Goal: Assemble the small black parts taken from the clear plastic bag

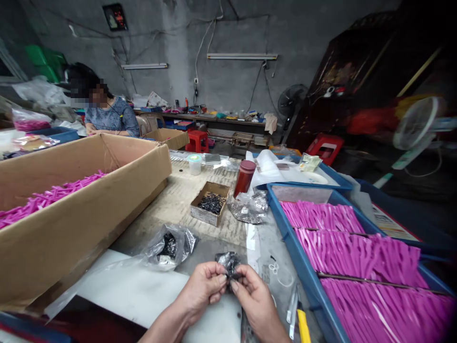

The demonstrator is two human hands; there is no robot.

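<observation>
A small plastic bag with dark contents [228, 259] is pinched between both hands over the front of the table. Its near edge is gathered between the fingertips of my left hand [205, 288] and my right hand [255, 297], both closed. Left of them, an opened clear bag [183, 243] holds small black pieces. A little farther off sits an open cardboard box [207, 216] with more small dark pieces inside. What exactly fills the pinched bag is too small to tell.
On the left stands a long cardboard carton [85, 219] of magenta strips. A blue tray [303, 271] with rows of magenta strips lies at right. Near my right hand are a yellow-handled cutter [303, 324] and white string [274, 269]. A co-worker [112, 114] sits back left.
</observation>
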